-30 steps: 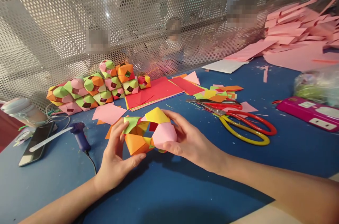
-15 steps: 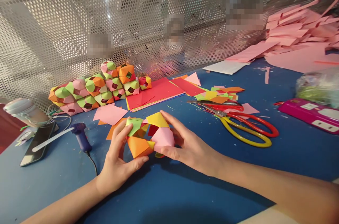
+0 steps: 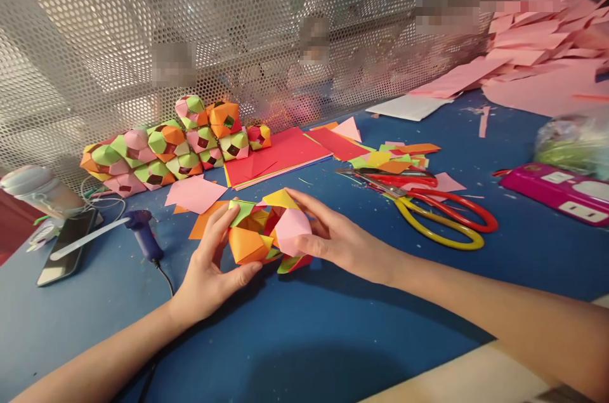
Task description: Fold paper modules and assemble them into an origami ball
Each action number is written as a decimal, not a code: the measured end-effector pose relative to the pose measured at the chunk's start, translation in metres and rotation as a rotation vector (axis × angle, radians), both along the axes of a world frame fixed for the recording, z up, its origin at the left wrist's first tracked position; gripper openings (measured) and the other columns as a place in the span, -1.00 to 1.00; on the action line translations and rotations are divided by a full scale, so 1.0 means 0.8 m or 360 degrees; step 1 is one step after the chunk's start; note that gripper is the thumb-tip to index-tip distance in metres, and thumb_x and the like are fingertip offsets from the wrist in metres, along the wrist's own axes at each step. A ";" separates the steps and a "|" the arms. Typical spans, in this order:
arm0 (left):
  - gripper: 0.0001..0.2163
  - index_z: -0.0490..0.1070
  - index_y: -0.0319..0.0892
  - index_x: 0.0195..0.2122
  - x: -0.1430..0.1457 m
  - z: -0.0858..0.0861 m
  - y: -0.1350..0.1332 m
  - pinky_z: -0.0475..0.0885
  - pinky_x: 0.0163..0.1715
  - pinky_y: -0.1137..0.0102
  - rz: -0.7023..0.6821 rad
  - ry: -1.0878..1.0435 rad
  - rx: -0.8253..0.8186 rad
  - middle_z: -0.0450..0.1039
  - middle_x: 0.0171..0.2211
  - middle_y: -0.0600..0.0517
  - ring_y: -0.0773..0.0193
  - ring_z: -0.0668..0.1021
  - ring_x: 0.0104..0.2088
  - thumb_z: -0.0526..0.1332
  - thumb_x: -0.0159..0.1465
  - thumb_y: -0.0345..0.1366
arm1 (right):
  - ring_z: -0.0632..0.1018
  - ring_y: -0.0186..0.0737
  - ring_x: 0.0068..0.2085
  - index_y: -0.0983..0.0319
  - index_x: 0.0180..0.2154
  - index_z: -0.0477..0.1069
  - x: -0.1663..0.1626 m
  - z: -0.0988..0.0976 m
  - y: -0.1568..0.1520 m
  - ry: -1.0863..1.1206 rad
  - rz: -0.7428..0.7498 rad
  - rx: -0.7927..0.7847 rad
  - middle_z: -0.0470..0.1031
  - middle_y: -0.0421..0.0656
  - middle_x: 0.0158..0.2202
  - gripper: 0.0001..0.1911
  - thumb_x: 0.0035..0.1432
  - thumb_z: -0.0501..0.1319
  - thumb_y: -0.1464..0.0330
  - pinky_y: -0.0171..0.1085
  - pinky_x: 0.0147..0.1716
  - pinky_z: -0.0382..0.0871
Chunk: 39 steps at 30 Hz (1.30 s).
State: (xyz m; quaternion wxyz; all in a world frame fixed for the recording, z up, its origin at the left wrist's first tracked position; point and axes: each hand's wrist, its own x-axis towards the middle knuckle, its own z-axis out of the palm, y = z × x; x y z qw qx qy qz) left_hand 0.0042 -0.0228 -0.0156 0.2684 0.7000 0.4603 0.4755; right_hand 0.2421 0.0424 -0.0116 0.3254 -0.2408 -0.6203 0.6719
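Observation:
Between my two hands is a folded paper ball (image 3: 291,231) with pink, orange, yellow, green and red faces and an opening in its middle. My left hand (image 3: 212,266) grips its orange and green side, thumb low and fingers along the far side. On the pink and yellow side, my right hand (image 3: 337,241) holds it with the thumb against the pink face. A green and red part shows underneath, near the table. Behind my left hand lie pink paper squares (image 3: 196,193) and an orange sheet (image 3: 205,220).
Finished paper balls (image 3: 166,141) are stacked by the perforated metal screen (image 3: 266,22). Red sheets (image 3: 280,154) lie beside them. Scissors (image 3: 440,235) and a magenta power strip (image 3: 554,193) are on the right. A corded blue glue gun (image 3: 145,235) and a phone (image 3: 66,254) lie left.
My right hand has shifted slightly on the ball, and more of the red and green part underneath now shows. The whole view has tilted a little downward.

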 end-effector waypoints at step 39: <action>-0.24 -0.02 0.25 0.33 -0.008 -0.008 0.002 0.03 0.33 0.00 -0.0008 0.0359 0.0084 -0.02 0.39 0.04 -0.03 0.09 0.37 0.35 0.19 -0.29 | 0.26 0.06 0.30 0.14 0.38 -0.18 -0.004 -0.014 0.000 -0.0252 -0.0141 0.0439 0.02 0.00 0.38 -0.03 0.12 0.30 0.09 0.05 0.22 0.25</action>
